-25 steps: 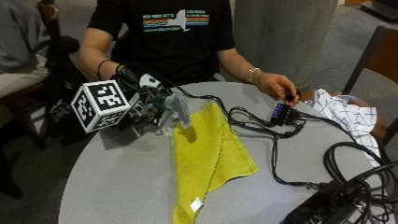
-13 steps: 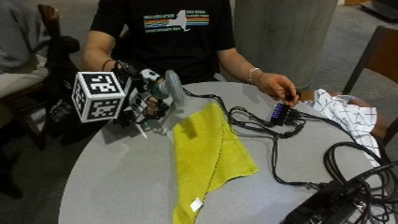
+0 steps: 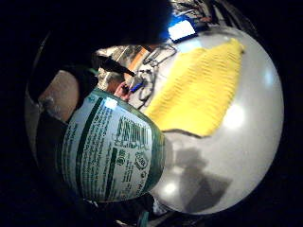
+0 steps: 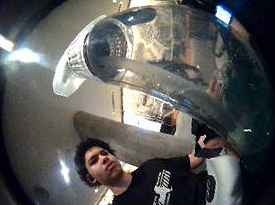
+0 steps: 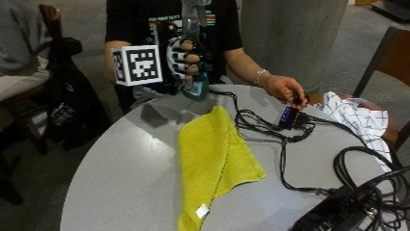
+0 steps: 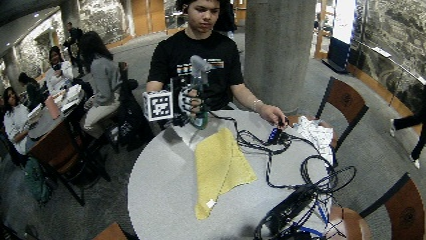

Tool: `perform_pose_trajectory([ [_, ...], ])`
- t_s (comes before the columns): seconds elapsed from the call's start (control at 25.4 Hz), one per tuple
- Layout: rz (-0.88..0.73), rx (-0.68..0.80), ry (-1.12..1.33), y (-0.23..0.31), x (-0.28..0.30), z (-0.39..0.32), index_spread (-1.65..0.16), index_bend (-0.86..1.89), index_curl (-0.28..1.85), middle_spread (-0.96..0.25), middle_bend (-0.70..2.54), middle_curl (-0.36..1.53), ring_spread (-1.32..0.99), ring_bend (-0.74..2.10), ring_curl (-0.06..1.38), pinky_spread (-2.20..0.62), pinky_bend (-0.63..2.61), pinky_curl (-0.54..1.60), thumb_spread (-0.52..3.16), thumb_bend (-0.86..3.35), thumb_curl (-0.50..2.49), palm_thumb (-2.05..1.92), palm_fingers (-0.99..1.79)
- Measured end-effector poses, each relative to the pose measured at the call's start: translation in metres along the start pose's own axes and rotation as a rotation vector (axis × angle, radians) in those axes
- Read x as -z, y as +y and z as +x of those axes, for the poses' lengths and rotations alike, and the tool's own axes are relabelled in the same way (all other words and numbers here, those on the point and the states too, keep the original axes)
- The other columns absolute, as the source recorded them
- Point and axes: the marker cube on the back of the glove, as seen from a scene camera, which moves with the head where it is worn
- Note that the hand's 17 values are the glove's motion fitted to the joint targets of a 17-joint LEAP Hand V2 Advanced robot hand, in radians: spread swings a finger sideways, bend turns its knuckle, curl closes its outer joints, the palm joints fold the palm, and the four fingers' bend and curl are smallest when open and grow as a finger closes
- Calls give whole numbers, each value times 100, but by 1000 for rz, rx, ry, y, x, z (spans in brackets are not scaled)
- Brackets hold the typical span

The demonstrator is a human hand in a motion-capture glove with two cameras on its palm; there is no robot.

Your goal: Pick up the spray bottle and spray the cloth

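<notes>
Gloved right hand (image 5: 185, 57), fingers curled round the spray bottle (image 5: 194, 82), holds it lifted above the table's (image 5: 115, 173) far edge; nozzle should tip toward the yellow cloth (image 5: 214, 163) lying flat below before squeezing.

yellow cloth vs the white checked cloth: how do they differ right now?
The yellow cloth is plain and lies spread flat on the table; the white checked cloth has thin dark lines and sits crumpled at the table's far edge, partly hanging off. The yellow one lies in front of the spray bottle gripped in the right hand; the checked one lies beyond the bare hand. Neither is held.
</notes>
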Motion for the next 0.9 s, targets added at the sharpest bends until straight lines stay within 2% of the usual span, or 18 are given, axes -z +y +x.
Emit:
perform_pose_trajectory([
  [0.16,-54,57,-59,-12,-42,-5,-19,16,40,-5,34,50,-1,30,39,15,33,31,91,-2,58,95,106],
  [0.43,-114,72,-106,-18,-106,15,-19,15,40,-6,32,50,-3,27,39,14,32,30,93,-2,56,94,107],
  [0.9,-116,93,-62,-13,-148,59,-20,15,41,-6,32,50,-4,24,39,13,29,30,95,-3,54,93,108],
])
